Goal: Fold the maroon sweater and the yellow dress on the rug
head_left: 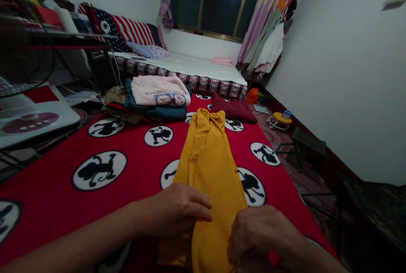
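Note:
A mustard-yellow garment (pixel 213 158), which looks like trousers, lies lengthwise on the red blanket (pixel 136 158). Its gathered end points away from me, and a fold runs down its left side. My left hand (pixel 182 207) rests on the near left part of the cloth, fingers stretched out across it. At the near right edge, my right hand (pixel 263 233) has its fingers curled closed on the fabric; its fingertips are partly hidden. Beyond the yellow garment lies a folded maroon garment (pixel 234 108). To the left is a stack with a pink printed top (pixel 160 89) over teal clothing (pixel 158 111).
A bed (pixel 190 65) stands under the window at the back. On the left are a fan (pixel 23 53) and a cluttered desk (pixel 72 34). Along the right wall stand a yellow-topped stool (pixel 282 118) and a folding stool (pixel 307 142). Clothes (pixel 268 48) hang in the far corner.

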Motion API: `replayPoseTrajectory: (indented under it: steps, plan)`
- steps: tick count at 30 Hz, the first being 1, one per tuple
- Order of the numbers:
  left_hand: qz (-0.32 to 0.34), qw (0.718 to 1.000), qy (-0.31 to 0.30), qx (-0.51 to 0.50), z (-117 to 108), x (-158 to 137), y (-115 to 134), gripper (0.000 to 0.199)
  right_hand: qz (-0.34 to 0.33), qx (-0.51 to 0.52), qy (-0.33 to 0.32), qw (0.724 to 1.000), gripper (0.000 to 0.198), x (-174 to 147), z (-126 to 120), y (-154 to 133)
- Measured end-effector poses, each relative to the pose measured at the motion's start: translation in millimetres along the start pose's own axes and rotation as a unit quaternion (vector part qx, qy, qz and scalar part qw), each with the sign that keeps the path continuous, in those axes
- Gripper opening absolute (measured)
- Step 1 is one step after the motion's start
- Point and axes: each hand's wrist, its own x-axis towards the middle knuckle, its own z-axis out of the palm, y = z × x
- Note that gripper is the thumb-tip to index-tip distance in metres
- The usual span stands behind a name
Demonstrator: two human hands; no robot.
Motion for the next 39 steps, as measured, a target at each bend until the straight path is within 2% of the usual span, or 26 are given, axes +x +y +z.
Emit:
replayPoseTrajectory:
  steps: [3,6,8,10,12,13,15,16,18,20,22,24,26,29,32,36,39]
  plan:
    - [-0.013,0.999,0.007,-0.05,2.4,-1.0,1.7,0.039,0.024,0.029,0.032,0.999,0.003,12.5,-3.4,16.4]
    - [-0.114,0.986,0.031,-0.117,4.8,1.8,-2.9,0.028,0.084,0.052,0.149,0.984,0.011,36.1,-8.3,57.2]
    - [-0.226,0.955,0.093,-0.169,7.1,4.7,-10.3,0.024,0.122,0.049,0.242,0.961,0.018,53.2,-9.9,93.7]
    - [-0.315,0.908,0.169,-0.217,10.2,6.9,-19.9,0.036,0.166,0.031,0.284,0.944,0.034,64.7,-7.5,129.9]
    - [-0.355,0.873,0.215,-0.254,13.2,7.4,-28.3,0.052,0.197,0.006,0.291,0.936,0.043,66.9,-1.2,157.1]
    - [-0.36,0.866,0.221,-0.266,14.4,7.0,-31.3,0.055,0.196,-0.01,0.296,0.935,0.044,64.5,2.6,165.2]
    - [-0.354,0.869,0.221,-0.265,15.7,4.9,-34.1,0.052,0.165,-0.051,0.312,0.934,0.039,54.6,8.9,170.6]
    - [-0.344,0.88,0.22,-0.243,15.5,3.0,-34.5,0.047,0.142,-0.074,0.315,0.935,0.036,47.9,10.5,168.9]
    - [-0.3,0.919,0.205,-0.155,12.4,-2.7,-34.8,0.037,0.094,-0.123,0.306,0.939,0.034,32.7,9.8,162.0]
    - [-0.24,0.954,0.176,-0.032,5.4,-11.8,-36.5,0.036,0.048,-0.168,0.262,0.949,0.04,16.3,4.5,155.9]
    - [-0.19,0.97,0.128,0.076,-4.8,-24.3,-39.9,0.047,0.014,-0.214,0.185,0.959,0.046,-0.7,-2.9,153.2]
    - [-0.157,0.975,0.074,0.138,-15.5,-38.2,-43.3,0.058,0.001,-0.255,0.101,0.962,0.048,-16.4,-9.3,152.5]
    - [-0.13,0.978,0.024,0.159,-23.9,-49.8,-44.7,0.066,0.004,-0.278,0.045,0.959,0.051,-28.4,-12.7,151.0]
    - [-0.109,0.979,-0.013,0.175,-29.3,-55.5,-41.3,0.072,0.005,-0.281,-0.002,0.96,0.061,-34.7,-10.0,145.6]
    - [-0.079,0.979,-0.034,0.186,-29.4,-46.6,-34.5,0.076,-0.018,-0.278,-0.026,0.96,0.068,-27.2,-1.3,139.2]
    - [-0.015,0.981,-0.044,0.186,-28.5,-29.6,-29.5,0.062,-0.036,-0.28,-0.046,0.958,0.07,-10.2,11.9,135.3]
    - [0.017,0.983,-0.061,0.172,-25.3,-21.5,-31.9,0.039,-0.052,-0.266,-0.049,0.961,0.055,-0.6,23.0,136.8]
